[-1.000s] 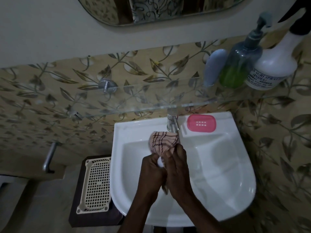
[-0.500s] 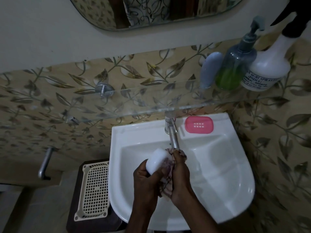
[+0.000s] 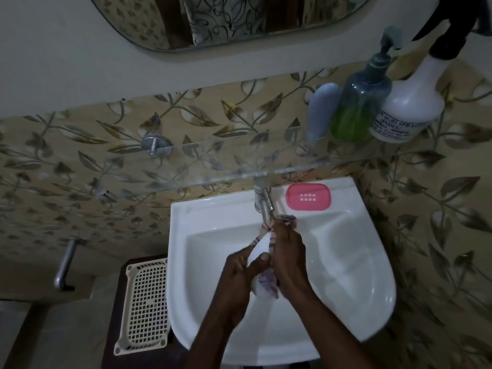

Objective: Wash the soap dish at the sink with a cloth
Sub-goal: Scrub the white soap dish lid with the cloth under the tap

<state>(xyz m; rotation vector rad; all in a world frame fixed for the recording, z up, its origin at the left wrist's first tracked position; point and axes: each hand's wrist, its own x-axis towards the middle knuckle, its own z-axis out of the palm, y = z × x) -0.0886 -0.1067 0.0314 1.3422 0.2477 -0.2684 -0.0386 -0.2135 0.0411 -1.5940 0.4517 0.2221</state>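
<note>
Hands over the white sink [image 3: 372, 262] basin below the tap [image 3: 264, 203], left hand [image 3: 241, 278] fingers gripping white soap dish [image 3: 259, 249], long axis toward the back edge, right hand [image 3: 288, 258] fingers closed on patterned cloth [image 3: 267, 284] against it, pink tray [image 3: 308, 197] at the sink's back right corner, open basin right.

A home bathroom, plainly: a white wall-hung sink [image 3: 367, 262] with a steel tap [image 3: 265, 205] sits under a glass shelf [image 3: 213, 166] and a rounded mirror [image 3: 229, 20]. On the shelf stand a pump bottle [image 3: 359, 107] of green liquid and a white spray bottle [image 3: 410, 107]. Leaf-patterned tiles [image 3: 80, 161] cover the wall, and a pink soap dish [image 3: 308, 197] rests on the sink's rim.
</note>
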